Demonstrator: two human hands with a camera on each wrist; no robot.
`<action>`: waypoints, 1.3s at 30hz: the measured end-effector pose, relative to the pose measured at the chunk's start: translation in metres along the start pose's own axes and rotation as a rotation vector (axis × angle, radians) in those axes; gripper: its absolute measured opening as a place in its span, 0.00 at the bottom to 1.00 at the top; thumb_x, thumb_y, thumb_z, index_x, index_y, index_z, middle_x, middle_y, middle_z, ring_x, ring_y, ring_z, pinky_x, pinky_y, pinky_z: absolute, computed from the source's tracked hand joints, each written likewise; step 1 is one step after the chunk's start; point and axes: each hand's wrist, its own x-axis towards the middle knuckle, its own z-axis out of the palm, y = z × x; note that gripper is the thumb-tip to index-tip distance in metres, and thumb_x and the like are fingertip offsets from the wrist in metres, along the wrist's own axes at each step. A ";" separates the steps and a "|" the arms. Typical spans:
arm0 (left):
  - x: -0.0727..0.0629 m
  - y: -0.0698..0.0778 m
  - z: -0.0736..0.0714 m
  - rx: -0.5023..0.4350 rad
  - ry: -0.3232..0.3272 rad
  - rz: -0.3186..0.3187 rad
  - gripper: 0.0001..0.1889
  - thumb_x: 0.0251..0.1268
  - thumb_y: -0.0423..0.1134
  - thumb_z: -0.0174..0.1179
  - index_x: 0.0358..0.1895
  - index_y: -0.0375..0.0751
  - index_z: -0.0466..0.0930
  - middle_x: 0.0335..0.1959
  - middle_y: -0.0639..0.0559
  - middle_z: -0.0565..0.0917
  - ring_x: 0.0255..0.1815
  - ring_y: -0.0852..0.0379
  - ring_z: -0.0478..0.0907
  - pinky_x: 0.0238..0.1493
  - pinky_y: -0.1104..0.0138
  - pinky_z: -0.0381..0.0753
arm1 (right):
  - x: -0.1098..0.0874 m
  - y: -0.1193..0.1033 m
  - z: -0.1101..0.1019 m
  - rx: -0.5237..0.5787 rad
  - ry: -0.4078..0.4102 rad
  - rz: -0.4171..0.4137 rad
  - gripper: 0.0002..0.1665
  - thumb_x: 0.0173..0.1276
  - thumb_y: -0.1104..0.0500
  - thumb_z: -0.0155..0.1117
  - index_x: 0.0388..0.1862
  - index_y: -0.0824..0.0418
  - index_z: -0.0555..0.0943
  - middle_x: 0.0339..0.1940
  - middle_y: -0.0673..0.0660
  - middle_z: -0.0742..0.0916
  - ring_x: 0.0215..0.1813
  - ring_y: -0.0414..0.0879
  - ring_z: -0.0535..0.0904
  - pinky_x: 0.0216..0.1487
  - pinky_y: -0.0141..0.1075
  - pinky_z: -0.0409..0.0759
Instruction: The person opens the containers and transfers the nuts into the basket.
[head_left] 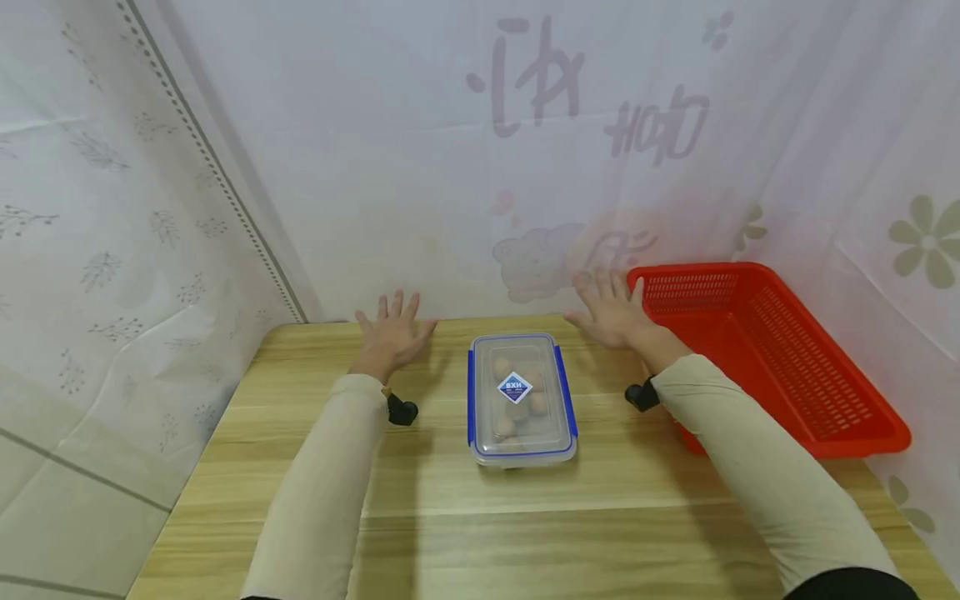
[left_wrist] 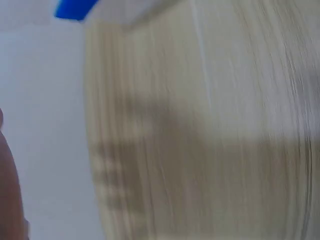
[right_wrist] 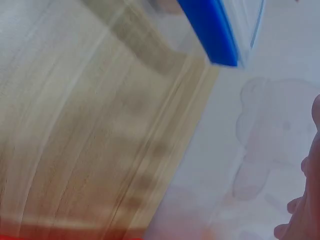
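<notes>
A clear plastic food container point(head_left: 525, 425) with a blue-edged lid and blue side clips lies on the wooden table, several round brownish things showing dimly through it. To its left my left hand point(head_left: 392, 340) is held with fingers spread, apart from the container and touching nothing visible. On the other side, my right hand point(head_left: 615, 317) also has its fingers spread, close to the near-left corner of a red plastic basket point(head_left: 780, 383); whether it touches the rim I cannot tell. A blue clip point(right_wrist: 212, 35) of the container shows in the right wrist view.
The wooden table point(head_left: 495, 542) ends at a pale printed curtain point(head_left: 420, 167) behind and at the sides. The basket takes up the table's right side, partly behind the right forearm. Dark wrist cameras point(head_left: 402, 410) sit at both wrists.
</notes>
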 end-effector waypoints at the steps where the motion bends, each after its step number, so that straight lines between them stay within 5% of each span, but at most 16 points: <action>1: -0.002 0.000 0.000 -0.008 0.002 0.003 0.43 0.78 0.70 0.24 0.84 0.45 0.37 0.83 0.38 0.36 0.81 0.32 0.30 0.71 0.25 0.22 | -0.003 -0.001 0.001 0.004 0.003 -0.014 0.48 0.79 0.33 0.40 0.85 0.55 0.42 0.83 0.69 0.38 0.81 0.72 0.30 0.72 0.76 0.21; 15: -0.032 0.013 0.011 -0.111 -0.009 0.077 0.40 0.81 0.65 0.26 0.83 0.41 0.41 0.82 0.34 0.42 0.81 0.29 0.37 0.72 0.24 0.30 | -0.048 -0.021 0.006 0.179 -0.007 -0.121 0.48 0.80 0.33 0.43 0.85 0.58 0.45 0.83 0.72 0.44 0.80 0.74 0.34 0.71 0.78 0.23; 21: -0.057 0.026 0.011 -0.286 -0.028 0.154 0.38 0.84 0.60 0.28 0.82 0.34 0.41 0.81 0.30 0.44 0.80 0.27 0.40 0.71 0.22 0.35 | -0.066 -0.030 0.012 0.271 -0.044 -0.133 0.48 0.80 0.35 0.45 0.84 0.61 0.45 0.82 0.74 0.48 0.80 0.74 0.37 0.71 0.78 0.27; 25: -0.068 0.033 0.012 -0.424 -0.030 0.207 0.38 0.85 0.57 0.31 0.81 0.29 0.42 0.80 0.27 0.44 0.80 0.29 0.40 0.76 0.29 0.38 | -0.072 -0.033 0.024 0.326 -0.046 -0.133 0.47 0.82 0.39 0.46 0.84 0.63 0.44 0.81 0.75 0.51 0.80 0.74 0.43 0.76 0.74 0.38; 28: -0.073 0.036 0.016 -0.529 -0.039 0.237 0.38 0.86 0.56 0.32 0.80 0.26 0.39 0.80 0.27 0.42 0.81 0.31 0.38 0.81 0.39 0.39 | -0.074 -0.036 0.035 0.418 -0.046 -0.116 0.46 0.83 0.41 0.46 0.84 0.65 0.42 0.81 0.75 0.52 0.80 0.73 0.46 0.78 0.69 0.45; 33: -0.078 0.042 0.030 -0.672 -0.070 0.249 0.38 0.86 0.54 0.32 0.78 0.22 0.38 0.80 0.25 0.43 0.81 0.30 0.38 0.82 0.41 0.40 | -0.076 -0.044 0.054 0.639 -0.053 -0.031 0.46 0.84 0.45 0.45 0.82 0.72 0.40 0.80 0.76 0.54 0.78 0.72 0.53 0.78 0.65 0.53; 36: -0.078 0.049 0.041 -0.738 -0.069 0.211 0.37 0.87 0.52 0.33 0.78 0.21 0.40 0.78 0.24 0.48 0.74 0.26 0.58 0.79 0.40 0.57 | -0.078 -0.050 0.066 0.730 -0.033 0.032 0.46 0.85 0.46 0.45 0.80 0.75 0.40 0.74 0.80 0.65 0.72 0.72 0.67 0.71 0.62 0.71; 39: -0.078 0.058 0.051 -0.857 -0.062 0.146 0.36 0.87 0.50 0.34 0.78 0.22 0.41 0.76 0.22 0.55 0.63 0.24 0.72 0.60 0.43 0.83 | -0.078 -0.056 0.078 0.778 0.001 0.102 0.44 0.85 0.46 0.46 0.80 0.75 0.43 0.64 0.77 0.76 0.61 0.67 0.78 0.61 0.57 0.83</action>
